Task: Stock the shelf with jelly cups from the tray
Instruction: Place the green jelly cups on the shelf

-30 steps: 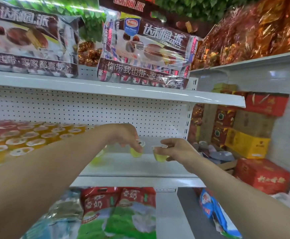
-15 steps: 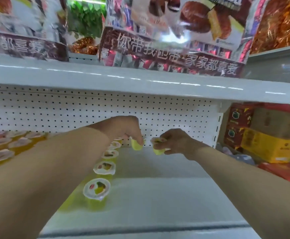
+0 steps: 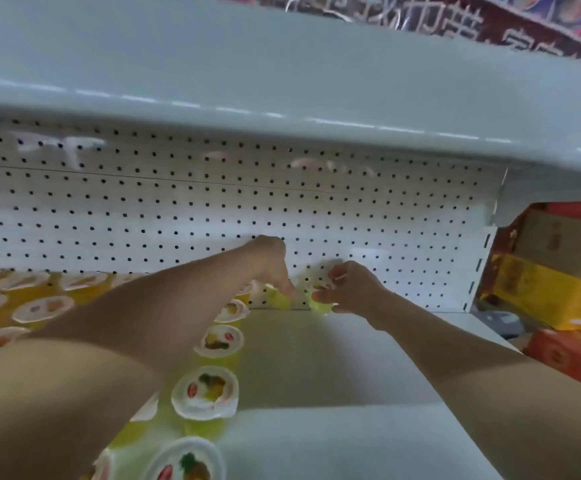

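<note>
Both my arms reach to the back of the white shelf [image 3: 334,368], close to the pegboard wall. My left hand [image 3: 273,263] pinches a yellow-green jelly cup [image 3: 277,297] from above, its base at the shelf's back edge. My right hand [image 3: 349,287] grips a second yellow-green jelly cup [image 3: 320,303] just to the right of the first. A row of yellow-green jelly cups [image 3: 206,393] with white fruit-printed lids runs from the back to the front, left of the two held cups. Orange jelly cups [image 3: 40,308] fill the shelf's left part. No tray is in view.
The upper shelf [image 3: 282,81] overhangs close above, with snack packs [image 3: 455,26] on it. A white pegboard [image 3: 213,209] backs the shelf. Red and yellow cartons [image 3: 545,292] are stacked past the shelf's right end. Bare shelf surface lies right of the yellow-green row.
The view has moved in closer under the upper shelf. Both hands have carried their jelly cups further back and lower, down to the shelf's rear edge by the pegboard.
</note>
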Demonstrator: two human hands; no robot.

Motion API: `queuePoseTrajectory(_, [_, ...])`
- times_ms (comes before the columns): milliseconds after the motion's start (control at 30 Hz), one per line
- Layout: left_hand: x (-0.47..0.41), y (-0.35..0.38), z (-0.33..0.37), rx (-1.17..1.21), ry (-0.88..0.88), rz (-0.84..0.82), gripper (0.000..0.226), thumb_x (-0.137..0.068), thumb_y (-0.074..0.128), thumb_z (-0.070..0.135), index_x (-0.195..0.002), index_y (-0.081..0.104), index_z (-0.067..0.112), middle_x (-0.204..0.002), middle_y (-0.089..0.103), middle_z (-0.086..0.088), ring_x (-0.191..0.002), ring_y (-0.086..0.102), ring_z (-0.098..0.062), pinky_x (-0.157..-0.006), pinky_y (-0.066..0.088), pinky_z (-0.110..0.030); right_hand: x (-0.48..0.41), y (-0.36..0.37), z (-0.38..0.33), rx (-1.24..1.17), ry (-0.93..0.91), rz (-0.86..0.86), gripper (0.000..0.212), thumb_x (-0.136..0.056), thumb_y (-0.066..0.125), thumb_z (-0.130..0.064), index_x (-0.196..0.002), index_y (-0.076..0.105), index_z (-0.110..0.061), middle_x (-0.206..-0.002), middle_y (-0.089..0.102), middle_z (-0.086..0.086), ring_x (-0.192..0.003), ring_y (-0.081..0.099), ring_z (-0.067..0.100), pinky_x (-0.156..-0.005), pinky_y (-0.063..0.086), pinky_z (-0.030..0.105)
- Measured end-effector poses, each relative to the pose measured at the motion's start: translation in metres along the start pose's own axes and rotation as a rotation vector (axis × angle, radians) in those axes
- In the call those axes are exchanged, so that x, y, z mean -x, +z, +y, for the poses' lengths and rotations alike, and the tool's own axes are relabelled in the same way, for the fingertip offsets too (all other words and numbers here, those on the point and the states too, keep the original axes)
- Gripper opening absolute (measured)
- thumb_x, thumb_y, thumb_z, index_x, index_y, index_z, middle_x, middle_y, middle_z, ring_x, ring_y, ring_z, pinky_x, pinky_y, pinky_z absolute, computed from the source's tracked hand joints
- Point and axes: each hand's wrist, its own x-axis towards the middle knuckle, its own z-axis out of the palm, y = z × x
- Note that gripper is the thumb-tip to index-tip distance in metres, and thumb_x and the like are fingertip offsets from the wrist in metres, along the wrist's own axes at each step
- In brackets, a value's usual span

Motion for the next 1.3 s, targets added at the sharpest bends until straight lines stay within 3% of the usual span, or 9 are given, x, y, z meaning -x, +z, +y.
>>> queuePoseTrajectory(133, [-0.005, 0.006, 0.004, -0.035, -0.008, 0.059, 0.056, -0.072, 0.08, 0.052, -0.085, 0.051, 0.006, -0.074, 0.049, 0.0, -0.078, 0.053, -0.019, -0.066, 0.044, -0.027, -0.01, -0.001, 0.004, 0.003, -0.023, -0.02, 0.061, -0.057, 0.091, -0.022, -0.108, 0.059, -0.013, -0.116, 0.059, 0.01, -0.101, 0.066, 0.025, -0.072, 0.062, 0.037])
queuePoseTrajectory(200, [-0.005, 0.01, 0.006, -0.033, -0.027, 0.078, 0.056, -0.072, 0.08, 0.052, -0.073, 0.043, 0.01, -0.073, 0.047, 0.001, -0.077, 0.051, -0.018, -0.066, 0.043, -0.027, -0.012, -0.003, 0.004, 0.042, -0.023, -0.007, 0.057, -0.059, 0.091, -0.022, -0.105, 0.058, -0.015, -0.112, 0.059, 0.005, -0.1, 0.066, 0.023, -0.073, 0.062, 0.038])
queuePoseTrajectory(300, [-0.002, 0.013, 0.009, -0.005, -0.058, 0.071, 0.057, -0.071, 0.082, 0.051, -0.073, 0.042, 0.01, -0.075, 0.047, 0.001, -0.08, 0.052, -0.02, -0.07, 0.045, -0.027, -0.013, -0.005, 0.003, 0.082, -0.023, 0.005, 0.06, -0.057, 0.088, -0.02, -0.107, 0.056, -0.019, -0.112, 0.059, 0.002, -0.103, 0.063, 0.022, -0.081, 0.06, 0.041])
queuePoseTrajectory(367, [0.001, 0.014, 0.012, 0.009, -0.074, 0.076, 0.058, -0.069, 0.083, 0.049, -0.079, 0.044, 0.008, -0.075, 0.047, 0.0, -0.082, 0.054, -0.021, -0.073, 0.049, -0.029, -0.012, -0.006, 0.001, 0.135, -0.031, 0.018, 0.065, -0.063, 0.086, -0.016, -0.12, 0.054, -0.019, -0.118, 0.058, 0.002, -0.103, 0.061, 0.019, -0.083, 0.058, 0.035])
queuePoseTrajectory(467, [0.007, 0.016, 0.018, 0.009, -0.09, 0.103, 0.056, -0.068, 0.086, 0.045, -0.078, 0.044, 0.008, -0.074, 0.048, -0.001, -0.086, 0.058, -0.024, -0.079, 0.053, -0.032, -0.007, -0.006, -0.002, 0.248, -0.077, 0.033, 0.072, -0.073, 0.083, -0.018, -0.136, 0.047, -0.017, -0.125, 0.056, 0.001, -0.1, 0.055, 0.014, -0.066, 0.045, 0.018])
queuePoseTrajectory(567, [0.021, 0.018, 0.024, 0.026, -0.101, 0.144, 0.055, -0.069, 0.086, 0.041, -0.071, 0.041, 0.011, -0.073, 0.048, 0.0, -0.083, 0.055, -0.023, -0.076, 0.05, -0.03, 0.007, -0.007, -0.004, 0.348, -0.121, 0.048, 0.079, -0.075, 0.081, -0.025, -0.142, 0.042, -0.014, -0.129, 0.056, 0.002, -0.102, 0.052, 0.015, -0.077, 0.043, 0.022])
queuePoseTrajectory(867, [0.101, -0.002, 0.056, 0.057, -0.117, 0.281, 0.056, -0.073, 0.081, 0.038, -0.11, 0.048, 0.012, -0.108, 0.05, -0.006, -0.105, 0.053, -0.028, -0.083, 0.049, -0.039, 0.083, -0.068, -0.027, 0.649, -0.282, 0.129, 0.064, -0.083, 0.073, -0.033, -0.139, 0.044, -0.022, -0.13, 0.054, 0.004, -0.117, 0.052, 0.022, -0.082, 0.04, 0.027])
queuePoseTrajectory(1033, [0.162, -0.014, 0.092, 0.123, -0.152, 0.328, 0.066, -0.084, 0.067, 0.052, -0.132, 0.043, 0.013, -0.131, 0.047, -0.011, -0.121, 0.047, -0.032, -0.097, 0.046, -0.047, 0.151, -0.111, -0.041, 0.727, -0.315, 0.152, 0.055, -0.09, 0.062, -0.047, -0.139, 0.045, -0.028, -0.137, 0.052, 0.002, -0.129, 0.044, 0.024, -0.099, 0.044, 0.037])
queuePoseTrajectory(1300, [0.279, 0.001, 0.173, 0.249, -0.145, 0.412, 0.069, -0.092, 0.045, 0.064, -0.137, 0.043, 0.013, -0.137, 0.045, -0.013, -0.125, 0.046, -0.033, -0.1, 0.044, -0.046, 0.279, -0.178, -0.021, 0.727, -0.373, 0.198, 0.054, -0.094, 0.048, -0.059, -0.135, 0.05, -0.024, -0.132, 0.057, 0.009, -0.125, 0.048, 0.029, -0.097, 0.046, 0.04])
